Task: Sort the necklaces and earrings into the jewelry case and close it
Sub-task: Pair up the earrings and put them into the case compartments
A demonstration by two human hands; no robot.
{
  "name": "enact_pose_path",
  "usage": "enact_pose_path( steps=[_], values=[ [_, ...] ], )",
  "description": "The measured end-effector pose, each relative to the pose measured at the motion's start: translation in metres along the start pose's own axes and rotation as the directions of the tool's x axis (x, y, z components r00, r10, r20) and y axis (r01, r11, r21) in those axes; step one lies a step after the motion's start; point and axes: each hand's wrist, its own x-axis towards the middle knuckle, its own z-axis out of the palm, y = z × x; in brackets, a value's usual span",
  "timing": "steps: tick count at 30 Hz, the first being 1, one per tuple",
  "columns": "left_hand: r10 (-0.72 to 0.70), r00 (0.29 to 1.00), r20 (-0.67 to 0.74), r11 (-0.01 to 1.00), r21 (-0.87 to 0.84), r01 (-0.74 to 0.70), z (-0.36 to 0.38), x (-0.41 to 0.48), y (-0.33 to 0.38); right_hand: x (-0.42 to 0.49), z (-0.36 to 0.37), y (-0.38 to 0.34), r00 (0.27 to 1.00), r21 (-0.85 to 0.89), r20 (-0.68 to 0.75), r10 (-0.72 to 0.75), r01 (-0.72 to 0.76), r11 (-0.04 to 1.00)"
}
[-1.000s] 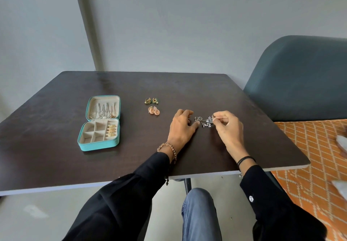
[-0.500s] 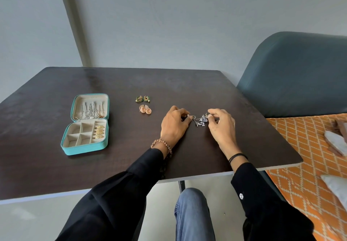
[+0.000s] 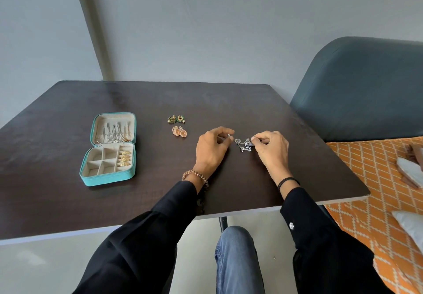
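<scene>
I'm looking down on the dark table, both hands out in front of me. My left hand is curled, thumb and forefinger pinching a small silver piece; it's too tiny for me to say what it is. My right hand is curled too, its fingertips gripping one end of the silver earrings, which lie in a tangle on the tabletop between the two hands.

The teal jewelry case sits open well off to the left, lid laid back flat. Necklaces hang in the lid, and gold earrings are lined up in the right-hand compartment of the base; the other compartments show only lining.

Between my left hand and the case lie two more pairs: the rose-gold earrings just beside my left knuckles, and the green earrings a little farther back, near them but apart.

There's a beaded bracelet on the left wrist, a black band on the right, and black sleeves on both arms. A grey-blue chair stands against the table's right edge, with orange patterned fabric below it. A knee in jeans shows under the near edge.
</scene>
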Motion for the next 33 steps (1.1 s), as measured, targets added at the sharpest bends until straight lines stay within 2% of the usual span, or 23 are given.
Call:
enact_pose_path(
  steps=[5,10,14,23,27,33],
  values=[
    [-0.002,1.0,0.008,0.999,-0.032,0.003,-0.003,-0.002,0.003,-0.002,-0.002,-0.002,1.0,0.051,0.005,0.006,-0.007,0.999],
    [-0.011,1.0,0.02,0.997,-0.08,0.012,-0.006,-0.003,0.004,-0.004,-0.005,-0.006,0.995,0.22,-0.006,0.099,-0.095,0.971],
    [-0.022,1.0,0.02,0.99,-0.139,0.024,-0.009,-0.008,0.005,-0.009,-0.009,-0.007,0.994,0.322,-0.024,0.109,-0.096,0.942],
    [-0.041,0.999,0.001,0.965,-0.26,0.04,-0.022,-0.029,0.003,-0.039,-0.015,-0.022,0.997,0.349,0.068,0.038,-0.06,0.935],
    [-0.076,0.996,0.047,0.914,-0.396,0.088,-0.032,-0.04,0.005,-0.05,-0.015,-0.04,0.987,0.35,0.16,-0.025,-0.034,0.936],
    [-0.098,0.993,0.071,0.87,-0.479,0.12,-0.052,-0.062,0.008,-0.068,-0.018,-0.073,0.966,0.368,0.255,-0.036,-0.063,0.928]
  ],
)
